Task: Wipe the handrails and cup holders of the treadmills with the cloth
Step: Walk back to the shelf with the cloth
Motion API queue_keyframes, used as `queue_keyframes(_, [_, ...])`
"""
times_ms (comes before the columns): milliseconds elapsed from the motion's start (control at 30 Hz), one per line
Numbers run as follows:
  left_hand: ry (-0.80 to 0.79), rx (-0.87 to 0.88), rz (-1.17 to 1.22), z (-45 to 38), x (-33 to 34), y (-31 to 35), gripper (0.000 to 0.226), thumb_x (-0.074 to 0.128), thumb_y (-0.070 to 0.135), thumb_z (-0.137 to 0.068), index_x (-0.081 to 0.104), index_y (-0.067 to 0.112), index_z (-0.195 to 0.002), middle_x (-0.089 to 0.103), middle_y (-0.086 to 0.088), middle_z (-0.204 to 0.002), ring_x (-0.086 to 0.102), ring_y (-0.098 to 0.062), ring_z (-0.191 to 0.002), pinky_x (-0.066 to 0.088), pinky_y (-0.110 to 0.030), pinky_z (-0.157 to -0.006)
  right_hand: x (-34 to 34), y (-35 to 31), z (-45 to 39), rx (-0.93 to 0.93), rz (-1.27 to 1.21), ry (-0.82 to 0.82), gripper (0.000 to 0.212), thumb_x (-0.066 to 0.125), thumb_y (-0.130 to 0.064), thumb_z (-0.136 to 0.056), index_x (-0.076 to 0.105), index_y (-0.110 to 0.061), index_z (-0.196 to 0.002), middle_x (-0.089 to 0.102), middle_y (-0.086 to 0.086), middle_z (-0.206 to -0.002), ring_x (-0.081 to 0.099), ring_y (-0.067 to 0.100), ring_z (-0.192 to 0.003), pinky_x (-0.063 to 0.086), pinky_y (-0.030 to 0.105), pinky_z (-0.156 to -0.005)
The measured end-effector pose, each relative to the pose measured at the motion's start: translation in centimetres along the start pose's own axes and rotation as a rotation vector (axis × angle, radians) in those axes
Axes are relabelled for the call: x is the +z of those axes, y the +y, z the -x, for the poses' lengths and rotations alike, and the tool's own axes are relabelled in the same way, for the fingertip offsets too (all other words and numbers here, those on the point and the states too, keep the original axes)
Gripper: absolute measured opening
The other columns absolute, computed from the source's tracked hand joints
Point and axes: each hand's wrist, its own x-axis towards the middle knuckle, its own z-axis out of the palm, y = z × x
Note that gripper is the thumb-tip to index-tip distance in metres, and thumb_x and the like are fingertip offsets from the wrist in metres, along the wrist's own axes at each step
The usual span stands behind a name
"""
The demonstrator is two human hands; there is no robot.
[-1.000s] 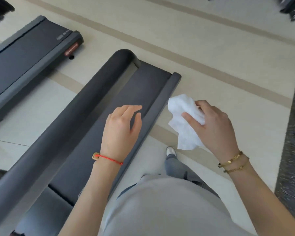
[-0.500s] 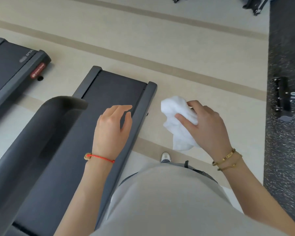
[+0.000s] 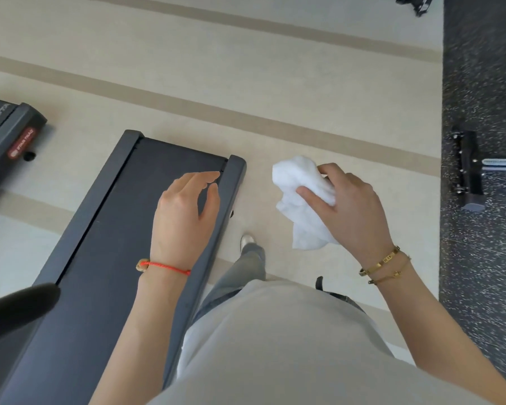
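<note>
Handrail [image 3: 15, 311] has slid to my bottom-left corner | left hand [image 3: 184, 217] loose-fingered, empty, over treadmill [image 3: 105, 229] | right hand [image 3: 354, 211] pinching crumpled cloth [image 3: 301, 197] (above the floor, beside the deck)

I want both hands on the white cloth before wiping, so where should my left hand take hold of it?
Pinch the loose corner hanging below the right hand, coming from the left. The white cloth is bunched under those fingers; only its lower tail hangs free.
</note>
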Motion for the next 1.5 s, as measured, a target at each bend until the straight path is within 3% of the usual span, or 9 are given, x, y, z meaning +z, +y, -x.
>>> queue_keyframes(167, [0.004,0.036,0.0,-7.4,2.8,-0.9,0.022,0.055,0.007,-0.097,0.069,0.007,-0.113,0.07,-0.003,-0.11,0.04,0.005,-0.057,0.047,-0.03,-0.069,1.0,1.6,-7.0,0.027,0.002,-0.007,0.041,0.051,-0.058,-0.086,0.055,-0.022,-0.105,0.056,0.0,-0.073,0.05,0.02,-0.066,0.038,0.03,-0.057])
queue_keyframes(300, [-0.002,0.065,0.003,-14.7,4.7,-1.6,0.022,0.054,0.008,-0.097,0.069,0.007,-0.112,0.07,-0.004,-0.108,0.05,-0.013,-0.065,0.053,-0.035,-0.073,1.7,2.2,-14.2,0.038,-0.009,-0.006,0.04,0.055,-0.055,-0.087,0.057,-0.02,-0.106,0.061,0.002,-0.079,0.054,0.021,-0.072,0.042,0.032,-0.06])
queue_keyframes(533, [0.005,0.139,0.002,-28.1,7.1,-2.6,0.024,0.051,0.013,-0.097,0.069,0.009,-0.112,0.07,-0.005,-0.108,0.054,-0.011,-0.065,0.047,-0.029,-0.059,2.1,2.3,-27.4,0.045,-0.025,0.008,0.038,0.055,-0.053,-0.088,0.056,-0.019,-0.105,0.063,0.002,-0.081,0.056,0.022,-0.074,0.045,0.035,-0.063])
queue_keyframes(633, [-0.009,0.144,0.0,-32.8,7.6,-3.0,0.026,0.049,0.014,-0.097,0.069,0.009,-0.113,0.07,-0.004,-0.109,0.064,-0.02,-0.084,0.055,-0.04,-0.068,2.4,2.2,-32.0,0.054,-0.034,0.024,0.038,0.056,-0.051,-0.088,0.056,-0.018,-0.105,0.063,0.004,-0.08,0.056,0.024,-0.073,0.044,0.036,-0.063])
queue_keyframes(767, [-0.028,0.141,-0.01,-38.2,8.5,-3.5,0.023,0.052,0.009,-0.097,0.069,0.006,-0.113,0.07,-0.006,-0.109,0.067,-0.023,-0.099,0.056,-0.045,-0.081,3.0,2.3,-37.2,0.062,-0.03,0.027,0.039,0.056,-0.05,-0.088,0.058,-0.016,-0.106,0.063,0.006,-0.079,0.056,0.025,-0.071,0.046,0.037,-0.062])
queue_keyframes(967, [-0.005,0.132,-0.018,-46.0,10.7,-4.7,0.022,0.053,0.008,-0.096,0.069,0.007,-0.112,0.071,-0.005,-0.109,0.067,-0.022,-0.091,0.056,-0.042,-0.081,4.5,3.7,-45.8,0.055,-0.031,-0.001,0.041,0.052,-0.053,-0.088,0.057,-0.018,-0.108,0.063,0.006,-0.082,0.056,0.025,-0.073,0.046,0.036,-0.062])
queue_keyframes(1133, [0.037,0.093,-0.035,-53.4,13.0,-5.8,0.023,0.054,0.007,-0.096,0.07,0.007,-0.113,0.071,-0.005,-0.109,0.067,-0.02,-0.098,0.056,-0.037,-0.084,5.8,5.1,-55.0,0.002,-0.048,-0.022,0.041,0.053,-0.054,-0.087,0.058,-0.019,-0.108,0.062,0.004,-0.08,0.055,0.024,-0.072,0.04,0.031,-0.059])
queue_keyframes(1300, [0.138,0.022,-0.056,-62.2,14.9,-6.2,0.023,0.054,0.01,-0.097,0.07,0.009,-0.113,0.071,-0.004,-0.109,0.061,-0.018,-0.076,0.053,-0.033,-0.074,6.5,5.8,-66.4,-0.102,-0.062,-0.037,0.035,0.055,-0.052,-0.087,0.058,-0.022,-0.105,0.061,0.001,-0.077,0.054,0.021,-0.069,0.039,0.03,-0.057])
queue_keyframes(1500, [0.228,-0.076,-0.046,-71.6,16.2,-6.7,0.023,0.054,0.008,-0.097,0.069,0.009,-0.114,0.07,-0.005,-0.111,0.067,-0.021,-0.098,0.056,-0.04,-0.079,7.5,5.1,-79.0,-0.238,-0.069,-0.076,0.034,0.056,-0.052,-0.087,0.058,-0.022,-0.103,0.06,-0.002,-0.076,0.052,0.018,-0.067,0.036,0.028,-0.055])
